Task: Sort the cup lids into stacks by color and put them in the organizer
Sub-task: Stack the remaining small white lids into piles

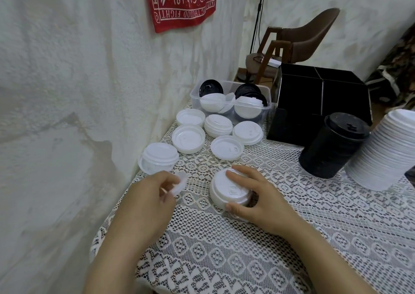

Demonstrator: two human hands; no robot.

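Above white lids (188, 138), red banner (180, 1): upside-down "GOOD FIGHT".

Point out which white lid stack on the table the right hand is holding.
The short stack nearest the person: the right hand grips it, fingers on top, thumb at its side. The other white stacks lie untouched.

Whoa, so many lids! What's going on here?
Someone is sorting plastic cup lids by colour. The right hand grips a short stack of white lids on the lace tablecloth, and the left hand holds a single white lid beside it. More loose white lids lie near the wall, and a clear plastic tub holds mixed black and white ones. A tall black stack and a tall white stack stand by the black organizer.
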